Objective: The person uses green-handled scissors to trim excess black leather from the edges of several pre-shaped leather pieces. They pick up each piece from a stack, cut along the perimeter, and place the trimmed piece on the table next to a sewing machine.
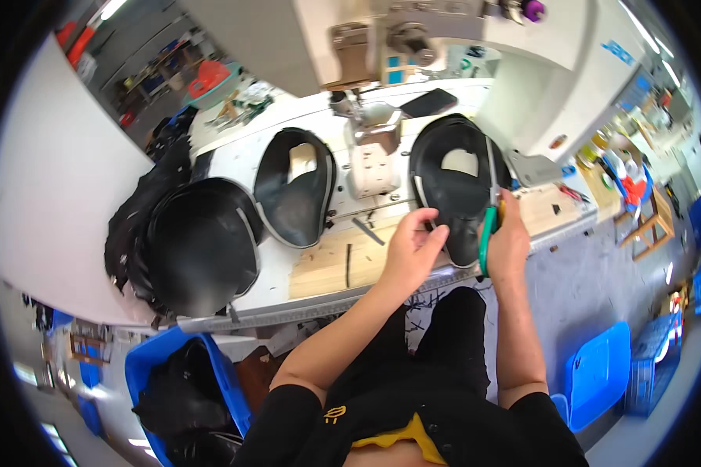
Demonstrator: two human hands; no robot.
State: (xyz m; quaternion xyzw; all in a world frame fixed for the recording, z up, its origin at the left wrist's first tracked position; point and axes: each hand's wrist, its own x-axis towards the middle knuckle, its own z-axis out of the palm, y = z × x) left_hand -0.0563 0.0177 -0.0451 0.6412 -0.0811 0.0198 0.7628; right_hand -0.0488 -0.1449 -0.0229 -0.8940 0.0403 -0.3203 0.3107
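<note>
A black, rounded, shell-like piece [456, 191] with a pale edge and a cut-out opening lies on the right part of the workbench. My right hand [509, 245] grips a pair of scissors with green handles [487, 241], their blades pointing away from me along the piece's right side. At the piece's near left edge is my left hand [414, 253], its thumb and forefinger apart and the other fingers curled. Left of the machine lies a similar black piece [292, 210] with an opening. Further left several black pieces [199, 245] sit nested together.
A sewing machine [374, 167] rises between the pieces. Dark strips [348, 265] lie on the wooden board [311, 272]. A phone [428, 102] rests behind. Red-handled pliers [575, 192] are at right. Below left, a blue bin [144, 366] holds black material; another blue bin [600, 373] stands right.
</note>
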